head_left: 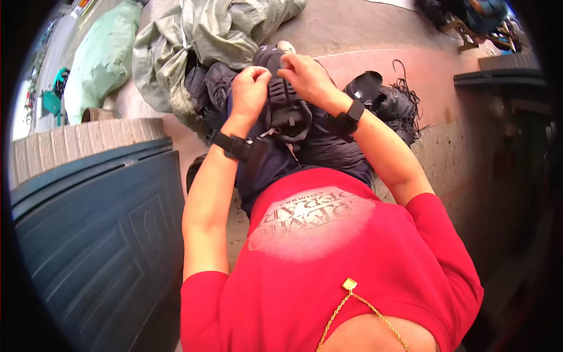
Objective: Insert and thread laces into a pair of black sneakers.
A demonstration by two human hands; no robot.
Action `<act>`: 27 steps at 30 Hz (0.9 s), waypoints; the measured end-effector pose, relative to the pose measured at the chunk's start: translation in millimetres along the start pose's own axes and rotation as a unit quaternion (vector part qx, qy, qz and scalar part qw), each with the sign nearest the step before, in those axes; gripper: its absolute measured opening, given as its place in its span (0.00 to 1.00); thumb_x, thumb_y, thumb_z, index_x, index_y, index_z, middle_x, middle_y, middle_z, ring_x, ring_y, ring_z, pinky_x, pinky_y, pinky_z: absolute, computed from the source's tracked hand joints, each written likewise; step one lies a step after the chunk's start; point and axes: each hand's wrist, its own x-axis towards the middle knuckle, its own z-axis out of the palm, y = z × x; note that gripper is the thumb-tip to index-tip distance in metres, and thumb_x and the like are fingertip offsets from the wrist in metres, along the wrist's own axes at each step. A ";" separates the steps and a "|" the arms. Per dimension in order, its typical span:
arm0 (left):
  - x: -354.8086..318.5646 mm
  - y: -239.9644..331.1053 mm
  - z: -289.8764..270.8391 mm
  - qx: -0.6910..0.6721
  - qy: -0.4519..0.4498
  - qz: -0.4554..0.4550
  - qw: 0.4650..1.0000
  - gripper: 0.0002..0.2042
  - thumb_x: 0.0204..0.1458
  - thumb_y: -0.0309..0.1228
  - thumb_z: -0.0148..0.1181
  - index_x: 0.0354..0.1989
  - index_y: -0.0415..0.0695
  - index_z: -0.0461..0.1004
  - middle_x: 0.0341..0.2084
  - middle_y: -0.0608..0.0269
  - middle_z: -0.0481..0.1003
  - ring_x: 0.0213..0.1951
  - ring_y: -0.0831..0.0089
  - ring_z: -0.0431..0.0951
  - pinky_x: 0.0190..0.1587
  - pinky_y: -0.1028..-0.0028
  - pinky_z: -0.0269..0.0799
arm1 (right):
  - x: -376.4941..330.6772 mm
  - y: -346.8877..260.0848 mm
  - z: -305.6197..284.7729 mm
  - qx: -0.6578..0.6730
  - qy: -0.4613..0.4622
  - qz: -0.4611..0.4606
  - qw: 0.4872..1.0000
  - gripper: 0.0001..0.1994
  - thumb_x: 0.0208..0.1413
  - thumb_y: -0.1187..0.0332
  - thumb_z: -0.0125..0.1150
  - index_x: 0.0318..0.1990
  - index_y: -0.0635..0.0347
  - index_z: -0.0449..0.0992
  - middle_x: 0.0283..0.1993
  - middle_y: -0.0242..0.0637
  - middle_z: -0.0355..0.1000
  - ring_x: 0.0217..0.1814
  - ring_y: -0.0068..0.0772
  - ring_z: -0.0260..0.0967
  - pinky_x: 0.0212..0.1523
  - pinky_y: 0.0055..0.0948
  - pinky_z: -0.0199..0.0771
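Note:
A black backpack-like bag (288, 120) with straps and buckles lies across my lap. My left hand (250, 94) is over its left side, thumb and fingers pinched together. Opposite it, my right hand (309, 79) is closed in a pinch above the bag's far right part. Whatever the fingertips hold is too small to make out, perhaps a thin thread or strap end. Both wrists wear black bands. More dark padded fabric (214, 88) is bunched just left of the bag.
Large grey-green sacks (226, 35) lie beyond my knees, and a pale green stuffed sack (105, 61) is farther left. Black bundles with loose cords (402, 108) sit at my right. Blue door panels (99, 234) stand close on the left. Another person (487, 14) is at the far right.

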 end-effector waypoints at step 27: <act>-221.0 -327.0 -157.1 -0.239 0.514 -0.620 0.542 0.29 0.42 0.37 0.63 0.47 0.31 0.60 0.45 0.44 0.65 0.43 0.50 0.69 0.38 0.57 0.69 | -79.5 18.9 -31.2 -0.067 -0.036 0.086 0.993 0.07 0.51 0.75 0.54 0.38 0.65 0.72 0.29 0.32 0.70 0.28 0.17 0.62 0.31 0.17 0.64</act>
